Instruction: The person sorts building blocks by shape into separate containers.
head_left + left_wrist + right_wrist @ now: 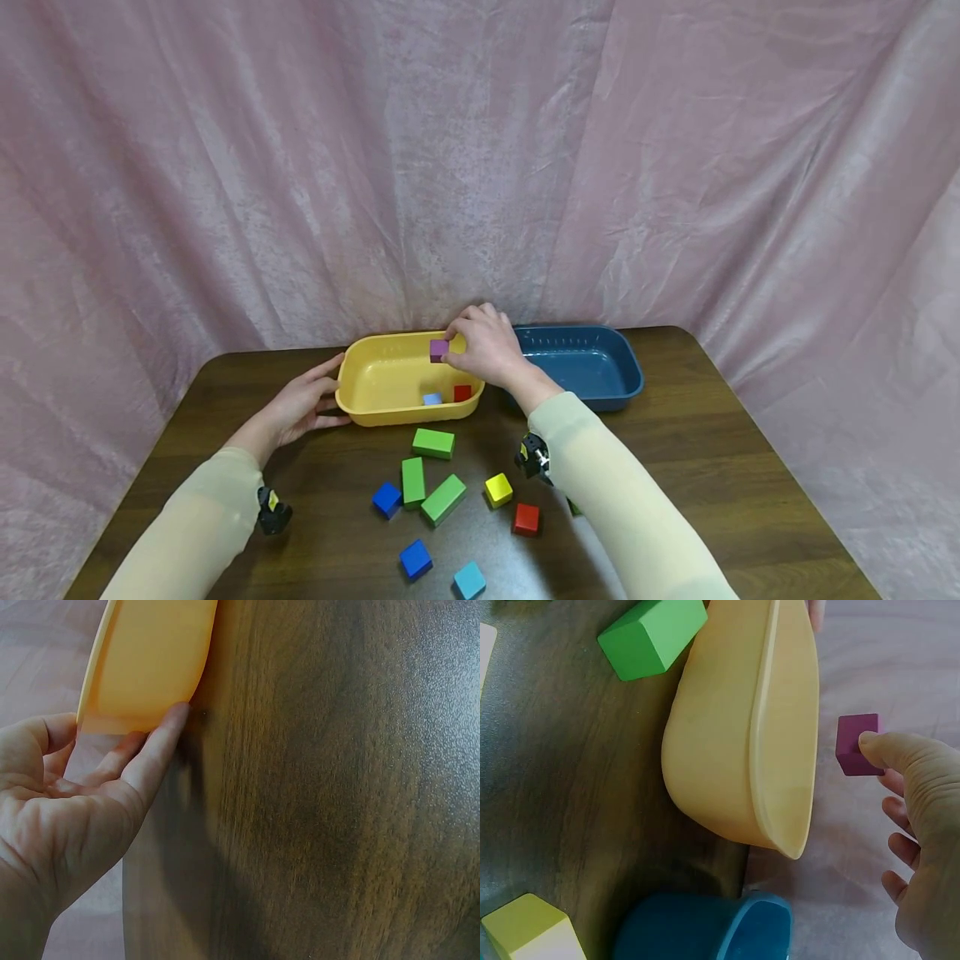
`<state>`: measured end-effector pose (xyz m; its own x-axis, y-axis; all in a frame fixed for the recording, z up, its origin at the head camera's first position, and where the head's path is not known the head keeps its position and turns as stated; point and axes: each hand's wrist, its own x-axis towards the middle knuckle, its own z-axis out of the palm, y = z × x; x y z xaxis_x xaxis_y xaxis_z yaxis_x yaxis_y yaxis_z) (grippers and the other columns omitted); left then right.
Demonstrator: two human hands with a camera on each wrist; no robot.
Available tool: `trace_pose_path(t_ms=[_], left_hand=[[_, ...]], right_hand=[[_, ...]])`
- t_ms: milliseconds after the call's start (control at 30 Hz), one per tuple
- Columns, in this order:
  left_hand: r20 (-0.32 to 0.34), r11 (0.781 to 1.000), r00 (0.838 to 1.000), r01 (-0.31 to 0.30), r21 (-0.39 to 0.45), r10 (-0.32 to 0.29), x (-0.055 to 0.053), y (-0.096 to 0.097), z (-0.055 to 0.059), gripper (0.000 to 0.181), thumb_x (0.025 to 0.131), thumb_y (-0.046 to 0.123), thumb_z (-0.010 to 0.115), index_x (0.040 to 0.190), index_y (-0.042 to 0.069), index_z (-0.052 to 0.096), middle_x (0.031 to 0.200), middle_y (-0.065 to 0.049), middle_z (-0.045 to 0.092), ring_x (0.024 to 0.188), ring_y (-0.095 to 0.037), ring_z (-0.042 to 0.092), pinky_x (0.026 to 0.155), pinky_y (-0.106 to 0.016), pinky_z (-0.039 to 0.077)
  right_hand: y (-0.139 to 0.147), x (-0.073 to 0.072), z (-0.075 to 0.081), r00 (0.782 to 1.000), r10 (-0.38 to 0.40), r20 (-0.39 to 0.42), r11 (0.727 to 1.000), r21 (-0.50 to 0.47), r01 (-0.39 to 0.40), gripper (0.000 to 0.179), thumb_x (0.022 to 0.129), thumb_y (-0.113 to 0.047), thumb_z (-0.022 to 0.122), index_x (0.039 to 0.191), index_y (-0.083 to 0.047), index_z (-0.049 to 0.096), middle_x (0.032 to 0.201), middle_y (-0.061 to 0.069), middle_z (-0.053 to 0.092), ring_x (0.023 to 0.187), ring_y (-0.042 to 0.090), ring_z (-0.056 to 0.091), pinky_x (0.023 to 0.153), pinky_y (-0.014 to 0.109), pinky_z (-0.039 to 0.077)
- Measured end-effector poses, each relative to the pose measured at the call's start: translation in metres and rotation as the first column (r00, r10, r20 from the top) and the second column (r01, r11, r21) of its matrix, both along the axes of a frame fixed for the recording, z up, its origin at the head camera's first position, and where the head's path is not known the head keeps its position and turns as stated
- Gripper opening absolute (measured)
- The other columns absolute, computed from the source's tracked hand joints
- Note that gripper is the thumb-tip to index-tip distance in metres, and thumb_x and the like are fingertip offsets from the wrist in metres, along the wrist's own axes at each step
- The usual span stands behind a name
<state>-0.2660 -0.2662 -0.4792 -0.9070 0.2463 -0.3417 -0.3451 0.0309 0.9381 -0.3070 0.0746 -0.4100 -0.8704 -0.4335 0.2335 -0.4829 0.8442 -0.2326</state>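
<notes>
My right hand pinches a purple cube between thumb and fingers. It holds the cube over the yellow plastic tray, near the tray's right end. Inside the tray lie a red block and a light blue block. At the tray's left end is my left hand, its fingers spread around the outside. In the left wrist view, fingertips touch the end wall near the base, and another fingertip is at the rim. The purple cube shows fully in the right wrist view.
A dark blue tray stands right of the yellow one, partly behind my right hand. In front lie several green blocks, blue cubes, a yellow cube, a red cube and a light blue cube. A pink curtain hangs behind the table.
</notes>
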Motion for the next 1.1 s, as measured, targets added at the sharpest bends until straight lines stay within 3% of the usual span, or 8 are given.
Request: trace_pose_path(t_ms=[367, 1100], left_hand=[[0.012, 1.0, 1.0, -0.004, -0.009, 0.004, -0.001, -0.001, 0.0, 0.067, 0.11, 0.015, 0.041, 0.166, 0.028, 0.007, 0.159, -0.026, 0.026, 0.126, -0.038, 0.056, 0.1, -0.057, 0.05], [0.02, 1.0, 1.0, -0.015, -0.013, 0.015, -0.001, -0.002, -0.001, 0.066, 0.11, 0.015, 0.041, 0.166, 0.029, 0.009, 0.157, -0.027, 0.029, 0.125, -0.039, 0.057, 0.099, -0.056, 0.051]], right_hand=[[-0.005, -0.002, -0.006, 0.998, -0.047, 0.031, 0.999, 0.02, 0.046, 0.03, 0.088, -0.048, 0.077, 0.109, -0.026, 0.076, 0.121, -0.005, 0.059, 0.114, 0.02, 0.043, 0.097, 0.038, 0.04], [-0.009, -0.001, -0.006, 0.999, -0.035, 0.025, 0.999, -0.014, 0.036, 0.034, 0.092, -0.049, 0.072, 0.118, -0.028, 0.074, 0.127, -0.005, 0.059, 0.118, 0.02, 0.043, 0.101, 0.04, 0.039]])
